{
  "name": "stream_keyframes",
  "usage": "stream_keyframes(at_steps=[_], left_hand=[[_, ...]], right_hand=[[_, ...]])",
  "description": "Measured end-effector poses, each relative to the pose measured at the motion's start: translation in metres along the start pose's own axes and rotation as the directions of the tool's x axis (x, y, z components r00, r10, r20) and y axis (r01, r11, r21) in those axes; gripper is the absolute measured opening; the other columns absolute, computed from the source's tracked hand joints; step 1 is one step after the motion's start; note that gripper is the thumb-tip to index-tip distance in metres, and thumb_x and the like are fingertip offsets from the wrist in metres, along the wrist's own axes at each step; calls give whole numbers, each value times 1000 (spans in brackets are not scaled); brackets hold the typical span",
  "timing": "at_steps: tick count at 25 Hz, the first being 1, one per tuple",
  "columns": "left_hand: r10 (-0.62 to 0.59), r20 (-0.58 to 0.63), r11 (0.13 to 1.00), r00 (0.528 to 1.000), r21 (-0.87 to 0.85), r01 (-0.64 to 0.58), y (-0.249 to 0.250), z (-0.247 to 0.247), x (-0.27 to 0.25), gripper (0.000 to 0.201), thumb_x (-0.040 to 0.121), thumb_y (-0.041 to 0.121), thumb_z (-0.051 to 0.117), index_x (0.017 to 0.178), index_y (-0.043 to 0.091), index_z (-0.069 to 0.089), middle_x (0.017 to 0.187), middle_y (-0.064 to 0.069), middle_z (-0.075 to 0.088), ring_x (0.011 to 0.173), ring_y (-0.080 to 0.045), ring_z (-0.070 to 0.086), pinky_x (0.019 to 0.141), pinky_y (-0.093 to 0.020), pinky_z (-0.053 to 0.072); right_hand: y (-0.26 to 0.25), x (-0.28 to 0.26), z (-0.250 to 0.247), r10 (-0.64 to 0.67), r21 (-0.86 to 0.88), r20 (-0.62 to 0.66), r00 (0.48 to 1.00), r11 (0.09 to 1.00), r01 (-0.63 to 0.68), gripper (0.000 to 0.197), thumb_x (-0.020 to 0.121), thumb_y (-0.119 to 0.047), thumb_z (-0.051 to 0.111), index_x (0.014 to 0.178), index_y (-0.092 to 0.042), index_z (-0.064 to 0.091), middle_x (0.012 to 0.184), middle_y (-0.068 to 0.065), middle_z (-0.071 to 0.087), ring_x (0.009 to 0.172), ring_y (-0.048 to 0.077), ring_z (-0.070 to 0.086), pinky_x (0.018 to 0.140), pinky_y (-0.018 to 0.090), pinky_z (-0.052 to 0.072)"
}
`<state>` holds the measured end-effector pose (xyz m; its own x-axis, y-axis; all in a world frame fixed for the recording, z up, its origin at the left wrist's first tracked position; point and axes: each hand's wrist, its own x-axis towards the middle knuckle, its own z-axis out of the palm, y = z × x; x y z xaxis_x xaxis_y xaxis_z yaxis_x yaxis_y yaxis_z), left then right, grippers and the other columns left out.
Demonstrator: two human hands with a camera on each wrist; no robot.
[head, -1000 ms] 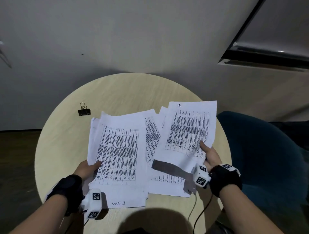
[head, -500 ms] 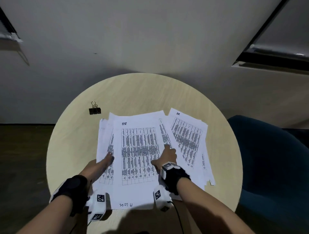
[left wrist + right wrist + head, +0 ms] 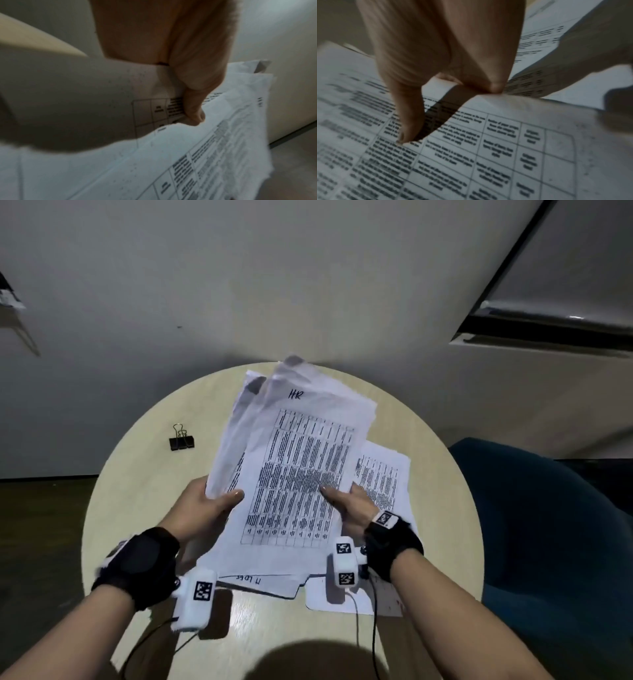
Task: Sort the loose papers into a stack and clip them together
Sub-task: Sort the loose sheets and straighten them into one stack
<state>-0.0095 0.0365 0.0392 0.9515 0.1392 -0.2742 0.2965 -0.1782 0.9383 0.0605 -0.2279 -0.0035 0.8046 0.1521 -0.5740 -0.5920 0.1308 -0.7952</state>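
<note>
Pale wood-grain counter (image 3: 137,491), round, carries everything; we order entries from largest down. Beside its right edge we note a dark blue chair (image 3: 548,525). Over the middle of the counter we see the lifted sheaf of papers (image 3: 294,474), several printed sheets with tables, top sheet marked "HR" by hand, far end tilted up and away from us, edges not yet squared. Under and to the right of it further loose sheets (image 3: 387,474) lie flat on the counter, one reaching toward the near edge below the right wrist. Left hand (image 3: 202,508) holds the sheaf at its left edge: thumb on top, fingers (image 3: 193,105) curled round the paper edge in the left wrist view, so a closed pinch on the sheets. Right hand (image 3: 352,505) holds the right edge of the same sheaf: in the right wrist view the thumb (image 3: 409,121) presses on the printed face and a finger curls at the edge, paper pinched between them. Both wrists carry black straps and white camera blocks with square markers, cables trailing toward us. Smallest item: black binder clip (image 3: 181,440), wire handles up, on the counter to the left of the sheaf, well apart from both the papers and the hands, not touched.
</note>
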Motion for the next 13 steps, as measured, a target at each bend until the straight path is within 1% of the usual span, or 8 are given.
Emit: stream_keyframes(at_steps=[1,2,4,6,7,9,11,13], left_hand=[[62,6,998,998,9,-62,11,-6,3,16,88,8,64,73,10,59,55,4,59,47,-7,52,46,-12,41],[110,2,994,994,14,-110,20,-10,4,10,88,9,65,78,10,62,61,5,64,53,-7,57,50,-12,45],[189,-27,982,982,-11,-189,28,-11,6,9,89,11,63,81,13,65,65,9,68,58,0,59,54,-9,46],[225,-67,971,972,-64,-230,25,-4,3,17,91,9,59,80,20,63,62,19,69,56,9,59,54,-7,45],[227,-79,965,971,-114,-235,22,2,-1,20,92,6,58,82,23,63,65,24,70,60,11,61,57,-7,47],[225,-90,956,970,-172,-238,10,12,-11,22,91,5,58,91,26,63,76,27,72,69,12,62,67,-9,50],[233,-78,954,969,-176,-244,3,20,-21,26,91,1,57,98,26,61,84,28,72,75,12,63,72,-12,51],[202,-56,951,978,-227,-210,2,24,-24,26,92,-5,52,101,18,60,82,24,73,76,9,65,72,-14,52]], right_hand=[[-21,-12,3,-107,65,31,994,992,105,44,67,-11,80,105,-3,59,105,14,72,93,19,68,96,40,51],[-41,-22,8,-221,41,40,975,975,219,41,63,-13,81,99,-6,62,98,10,75,90,17,69,92,37,54],[-70,-44,22,-393,-76,15,919,916,393,21,73,-11,79,90,-8,67,83,3,75,79,14,70,80,30,58],[-80,-59,33,-493,-161,-54,868,862,480,12,81,-4,72,90,1,66,74,4,72,68,12,68,65,22,57],[-80,-65,36,-521,-231,-93,848,840,491,17,81,-3,72,94,6,65,77,6,70,68,12,67,64,19,56],[-71,-74,36,-545,-361,-112,831,801,477,25,78,-3,75,101,4,67,86,6,69,74,7,66,70,15,54],[-55,-74,30,-507,-416,-82,858,800,433,27,77,-7,77,103,0,71,88,4,69,72,0,66,70,11,53],[-47,-72,28,-445,-423,-114,888,831,361,27,77,-11,78,102,-2,72,90,6,69,76,8,67,71,13,54]])
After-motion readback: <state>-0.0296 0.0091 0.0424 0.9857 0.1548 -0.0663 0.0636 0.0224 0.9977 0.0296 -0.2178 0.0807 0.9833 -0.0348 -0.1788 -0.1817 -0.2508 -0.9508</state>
